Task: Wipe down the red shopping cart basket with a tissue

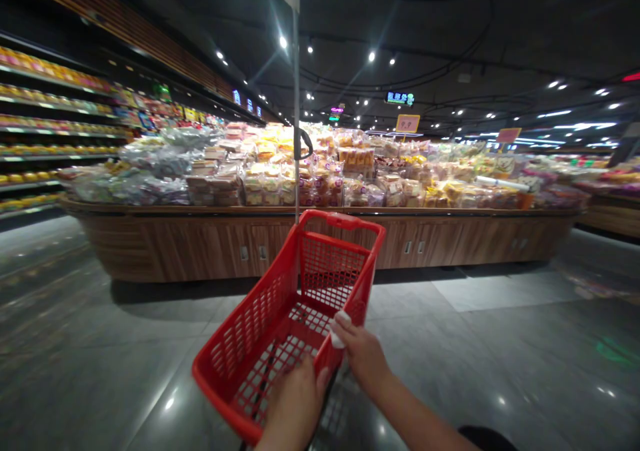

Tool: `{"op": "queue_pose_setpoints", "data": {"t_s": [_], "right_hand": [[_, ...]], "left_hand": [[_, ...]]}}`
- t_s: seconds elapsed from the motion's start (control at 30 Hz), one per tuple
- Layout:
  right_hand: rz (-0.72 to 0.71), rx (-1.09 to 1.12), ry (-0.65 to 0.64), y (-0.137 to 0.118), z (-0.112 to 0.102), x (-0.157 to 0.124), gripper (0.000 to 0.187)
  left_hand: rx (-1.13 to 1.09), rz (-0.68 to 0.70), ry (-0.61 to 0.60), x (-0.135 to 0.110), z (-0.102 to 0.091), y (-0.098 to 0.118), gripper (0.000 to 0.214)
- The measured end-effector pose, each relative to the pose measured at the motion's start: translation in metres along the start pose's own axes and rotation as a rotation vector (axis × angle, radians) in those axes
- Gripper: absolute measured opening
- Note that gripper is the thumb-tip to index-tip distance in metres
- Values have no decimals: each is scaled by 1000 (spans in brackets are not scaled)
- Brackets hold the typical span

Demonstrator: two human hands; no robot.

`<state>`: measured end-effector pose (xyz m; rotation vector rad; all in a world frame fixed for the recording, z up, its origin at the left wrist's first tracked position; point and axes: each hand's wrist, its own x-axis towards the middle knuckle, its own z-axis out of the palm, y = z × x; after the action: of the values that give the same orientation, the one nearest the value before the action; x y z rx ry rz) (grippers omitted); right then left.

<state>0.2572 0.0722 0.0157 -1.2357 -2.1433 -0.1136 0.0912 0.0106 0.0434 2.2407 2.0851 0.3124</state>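
A red plastic shopping cart [245, 314] with lattice sides stands before me, its handle end toward the wooden display. My left hand [296, 397] is closed over the near right rim, thumb outside and fingers inside the basket; the fingertips are partly hidden. Farther along that same rim, my right hand [364, 354] is closed on a crumpled white cloth [338, 331], perhaps a tissue, which touches the red plastic. No goods show inside the basket.
A wood-panelled display island [170, 244] heaped with packaged food [280, 171] runs across the aisle. A thin pole [297, 71] rises behind the cart's left side. Stocked shelves [55, 124] line the left. Grey tiled floor [440, 364] surrounds the cart.
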Motion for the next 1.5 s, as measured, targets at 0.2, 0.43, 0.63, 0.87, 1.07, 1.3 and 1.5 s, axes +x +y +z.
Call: {"op": "queue_pose_setpoints", "data": {"t_s": [0.2,0.43,0.63,0.87,1.07,1.3,1.5], "right_hand": [[41,-89,158,41,-14,34,51],[-159,-81,-27,17,13,13,44],[84,-227,-42,49,-23,39,47],[83,-205,-123,17,-12,29,46],[77,-206,-141,21,-25,34,44],[189,-331,-99,31,-34,53,46],[87,-302,-132,27,-36,42,47]], "left_hand": [[19,-9,3,4,5,-8,43],[67,124,73,2,2,-18,46],[91,144,119,2,5,-27,45],[114,87,85,3,11,-33,44],[93,104,11,5,-1,-50,48],[85,141,30,10,2,-82,48],[81,91,20,9,-1,-94,46]]}}
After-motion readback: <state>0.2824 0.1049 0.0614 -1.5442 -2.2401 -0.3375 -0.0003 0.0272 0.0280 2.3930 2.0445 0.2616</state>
